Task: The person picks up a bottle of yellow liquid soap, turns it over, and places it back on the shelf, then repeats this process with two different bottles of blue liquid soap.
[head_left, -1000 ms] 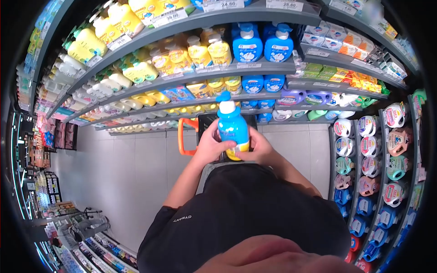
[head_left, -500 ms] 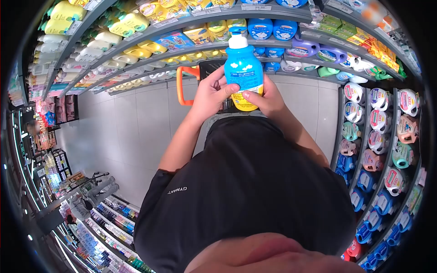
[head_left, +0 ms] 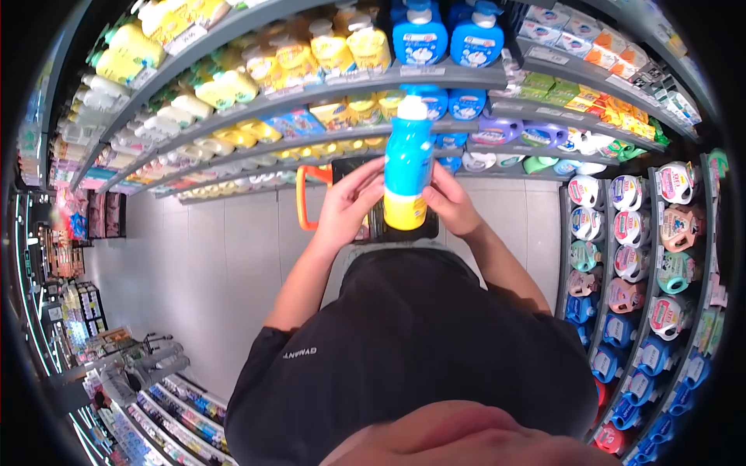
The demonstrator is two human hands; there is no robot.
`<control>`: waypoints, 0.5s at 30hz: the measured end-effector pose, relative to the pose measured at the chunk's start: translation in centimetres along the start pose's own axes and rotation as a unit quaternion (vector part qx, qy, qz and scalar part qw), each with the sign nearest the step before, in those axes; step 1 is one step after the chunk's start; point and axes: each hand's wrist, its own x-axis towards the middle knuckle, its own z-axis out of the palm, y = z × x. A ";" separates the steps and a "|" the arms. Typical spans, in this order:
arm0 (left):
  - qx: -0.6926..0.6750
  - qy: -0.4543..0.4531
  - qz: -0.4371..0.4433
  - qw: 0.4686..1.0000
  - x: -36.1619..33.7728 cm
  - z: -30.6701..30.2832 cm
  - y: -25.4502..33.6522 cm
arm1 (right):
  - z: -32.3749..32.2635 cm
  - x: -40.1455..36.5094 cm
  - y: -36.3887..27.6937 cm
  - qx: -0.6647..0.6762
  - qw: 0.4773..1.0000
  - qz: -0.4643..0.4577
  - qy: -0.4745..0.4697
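Note:
A blue and yellow pump bottle [head_left: 408, 165] with a white collar stands upright between my hands, in front of my chest. My left hand [head_left: 351, 203] is closed on its left side, with the thumb towards me and the fingertips partly hidden behind the bottle. On the other side my right hand [head_left: 454, 205] grips the bottle, its thumb along the right edge. The bottle's narrower side seems to face me, and its print is blurred. Beneath the hands is a black object [head_left: 423, 231], partly covered, with an orange handle [head_left: 301, 203] at its left.
Shelves ahead hold yellow pump bottles [head_left: 367, 48] and blue pump bottles [head_left: 420, 40]. To the right, a rack carries white detergent jugs [head_left: 584, 191] and blue jugs [head_left: 618, 330]. Pale floor tiles [head_left: 194, 256] extend left. A person in grey [head_left: 128, 377] is at the lower left.
The bottle has turned about its upright axis, so its printed front no longer faces me. Bottle and hands sit lower in view, and the view has tilted up towards the shelves.

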 end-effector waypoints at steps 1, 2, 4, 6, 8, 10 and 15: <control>0.039 -0.001 0.024 0.999 0.3 0.3 -0.1 | 0.6 0.2 0.4 0.020 0.999 -0.026 -0.011; 0.079 -0.003 0.046 0.996 0.5 0.5 -0.4 | 1.4 0.2 0.9 0.040 0.998 -0.052 -0.020; 0.085 -0.014 0.072 0.994 1.0 1.0 -1.4 | 2.1 0.7 0.4 0.116 0.993 0.007 -0.010; 0.043 -0.010 0.062 0.997 1.0 1.2 -1.6 | 2.2 1.3 0.2 0.154 0.987 0.043 -0.011; 0.114 -0.003 0.064 0.991 0.6 1.2 -0.6 | 1.7 0.3 1.8 0.219 0.971 0.095 -0.004; 0.011 -0.029 -0.014 0.999 0.0 1.3 -0.1 | 1.1 -0.7 3.5 0.249 0.959 0.137 -0.011; -0.050 -0.018 0.019 0.998 -0.4 0.4 -0.3 | 1.5 -0.1 4.3 0.009 0.996 0.077 -0.054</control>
